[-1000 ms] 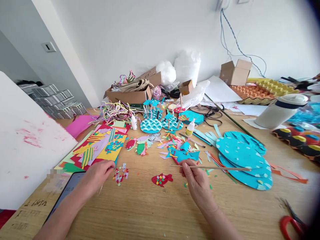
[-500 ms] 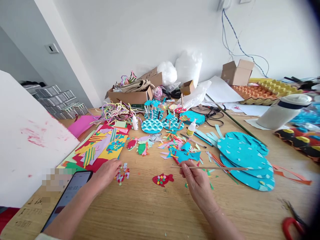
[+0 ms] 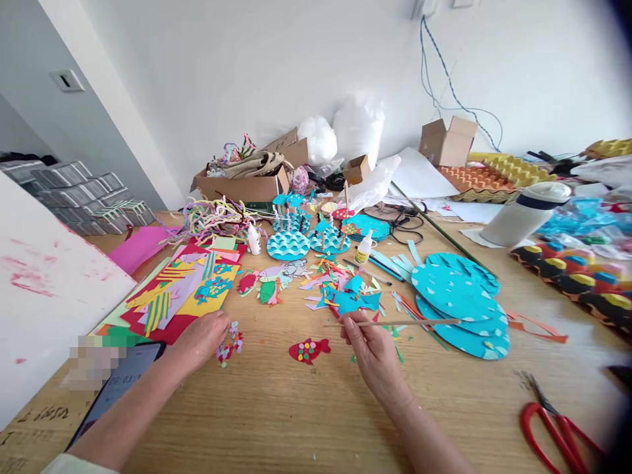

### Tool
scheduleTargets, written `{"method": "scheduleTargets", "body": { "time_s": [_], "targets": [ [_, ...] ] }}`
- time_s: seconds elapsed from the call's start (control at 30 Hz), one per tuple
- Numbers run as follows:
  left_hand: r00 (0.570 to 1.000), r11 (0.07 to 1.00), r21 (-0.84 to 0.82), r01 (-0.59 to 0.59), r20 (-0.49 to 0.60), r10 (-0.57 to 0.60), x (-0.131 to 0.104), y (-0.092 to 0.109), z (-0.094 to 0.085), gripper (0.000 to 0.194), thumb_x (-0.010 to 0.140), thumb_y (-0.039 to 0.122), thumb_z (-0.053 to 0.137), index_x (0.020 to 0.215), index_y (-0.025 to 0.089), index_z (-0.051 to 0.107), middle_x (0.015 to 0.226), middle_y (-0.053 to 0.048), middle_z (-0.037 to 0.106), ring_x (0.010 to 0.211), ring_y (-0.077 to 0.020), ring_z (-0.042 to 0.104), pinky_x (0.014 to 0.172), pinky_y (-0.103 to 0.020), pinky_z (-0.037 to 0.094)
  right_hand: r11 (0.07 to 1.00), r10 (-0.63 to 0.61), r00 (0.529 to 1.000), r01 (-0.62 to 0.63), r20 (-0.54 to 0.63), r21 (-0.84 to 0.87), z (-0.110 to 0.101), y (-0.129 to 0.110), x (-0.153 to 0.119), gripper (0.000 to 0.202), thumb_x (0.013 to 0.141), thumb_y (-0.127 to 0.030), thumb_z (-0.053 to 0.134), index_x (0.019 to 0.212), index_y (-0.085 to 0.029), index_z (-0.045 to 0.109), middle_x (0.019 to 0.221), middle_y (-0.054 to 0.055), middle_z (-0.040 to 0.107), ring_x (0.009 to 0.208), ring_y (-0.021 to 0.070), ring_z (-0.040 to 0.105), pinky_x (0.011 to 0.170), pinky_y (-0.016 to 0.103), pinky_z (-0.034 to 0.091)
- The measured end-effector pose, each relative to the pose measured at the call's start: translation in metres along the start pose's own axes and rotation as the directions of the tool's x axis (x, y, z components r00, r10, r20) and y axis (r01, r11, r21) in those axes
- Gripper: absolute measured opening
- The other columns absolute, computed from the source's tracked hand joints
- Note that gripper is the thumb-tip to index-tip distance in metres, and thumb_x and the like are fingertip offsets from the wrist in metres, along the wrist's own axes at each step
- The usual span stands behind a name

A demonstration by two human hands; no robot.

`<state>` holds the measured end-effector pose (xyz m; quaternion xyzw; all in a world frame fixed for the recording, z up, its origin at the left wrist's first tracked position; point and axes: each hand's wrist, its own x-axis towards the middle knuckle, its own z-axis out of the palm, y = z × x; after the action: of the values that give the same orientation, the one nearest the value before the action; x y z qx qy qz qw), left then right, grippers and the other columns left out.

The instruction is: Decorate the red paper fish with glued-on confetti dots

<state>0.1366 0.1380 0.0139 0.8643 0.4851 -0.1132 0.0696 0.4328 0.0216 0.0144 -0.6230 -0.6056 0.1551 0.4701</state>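
A thin wooden stick [image 3: 419,322] is pinched in my right hand [image 3: 368,342], lying nearly level with its tip pointing left. Just left of that hand a red paper fish [image 3: 309,351] with coloured dots lies flat on the table. My left hand [image 3: 207,336] rests at the left edge of a small pile of coloured paper dots [image 3: 230,343]. Its fingers are bent toward the pile, and their tips are too hidden to tell whether they hold anything. Blue paper shapes [image 3: 350,299] and scraps lie beyond my right hand.
Blue discs [image 3: 454,289] and red scissors [image 3: 557,428] are on the right. A phone [image 3: 118,388] lies under my left forearm. Glue bottles [image 3: 364,248], wavy blue bases [image 3: 288,245], coloured paper sheets [image 3: 172,289] and a white flask [image 3: 523,214] stand or lie farther back.
The whole view has shifted to the right, so things appear farther left and more of the scissors shows. Both hands keep nearly the same places relative to the dots and the fish.
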Motion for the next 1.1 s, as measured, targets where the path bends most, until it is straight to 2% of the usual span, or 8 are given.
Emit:
{"method": "scheduleTargets", "body": {
  "time_s": [0.2,0.33,0.6,0.77,0.93,1.1],
  "targets": [
    [0.999,0.999,0.038,0.026,-0.030,-0.024,-0.001,0.010,-0.001,0.023,0.081,0.007,0.035,0.082,0.016,0.057,0.085,-0.008,0.059,0.084,-0.0202,0.057,0.076,-0.030,0.040,0.999,0.031,1.000,-0.031,0.003,0.008,0.000,0.000,-0.001,0.031,0.089,-0.035,0.034,0.073,-0.017,0.054,0.056,0.000,0.054,0.052,0.0123,0.051,0.049,0.021,0.036],
    [0.998,0.998,0.044,0.036,-0.051,-0.033,-0.005,0.013,-0.003,0.024,0.082,0.007,0.034,0.079,0.018,0.056,0.080,-0.005,0.057,0.080,-0.0187,0.057,0.075,-0.029,0.040,0.999,0.035,0.999,-0.035,0.014,0.018,0.000,-0.001,-0.001,0.031,0.089,-0.034,0.034,0.072,-0.017,0.054,0.056,-0.001,0.053,0.052,0.0120,0.051,0.050,0.021,0.036],
    [0.995,1.000,0.008,0.028,-0.097,-0.027,-0.002,-0.003,0.006,0.017,0.083,0.014,0.036,0.074,0.020,0.050,0.078,-0.002,0.054,0.074,-0.0165,0.054,0.066,-0.025,0.038,1.000,0.013,1.000,-0.013,0.001,-0.007,0.000,0.000,0.000,0.031,0.089,-0.034,0.035,0.071,-0.018,0.054,0.054,-0.001,0.054,0.050,0.0122,0.052,0.048,0.021,0.037],
    [0.989,0.997,-0.028,0.067,-0.130,-0.070,-0.002,-0.009,0.000,0.018,0.081,0.011,0.033,0.073,0.020,0.046,0.073,0.000,0.053,0.069,-0.0149,0.052,0.063,-0.024,0.036,1.000,0.013,1.000,-0.013,0.018,-0.006,0.000,0.000,-0.001,0.032,0.089,-0.035,0.034,0.072,-0.018,0.055,0.056,0.000,0.055,0.051,0.0124,0.052,0.049,0.021,0.038],
    [0.992,0.996,-0.054,0.069,-0.100,-0.074,-0.004,-0.009,-0.005,0.016,0.080,0.010,0.037,0.077,0.021,0.048,0.077,0.001,0.057,0.072,-0.0135,0.054,0.065,-0.022,0.037,1.000,-0.007,1.000,0.007,0.021,-0.008,0.001,0.000,-0.001,0.031,0.089,-0.035,0.034,0.073,-0.018,0.055,0.055,0.000,0.056,0.050,0.0125,0.053,0.048,0.021,0.038],
    [0.996,0.997,-0.025,0.069,-0.056,-0.070,-0.001,-0.007,-0.003,0.010,0.075,0.012,0.046,0.078,0.020,0.052,0.084,-0.003,0.057,0.079,-0.0172,0.055,0.068,-0.025,0.038,1.000,-0.009,1.000,0.009,0.015,-0.016,0.001,-0.001,-0.001,0.032,0.089,-0.035,0.034,0.072,-0.018,0.055,0.055,0.000,0.057,0.050,0.0123,0.053,0.047,0.021,0.038]
  ]
}}
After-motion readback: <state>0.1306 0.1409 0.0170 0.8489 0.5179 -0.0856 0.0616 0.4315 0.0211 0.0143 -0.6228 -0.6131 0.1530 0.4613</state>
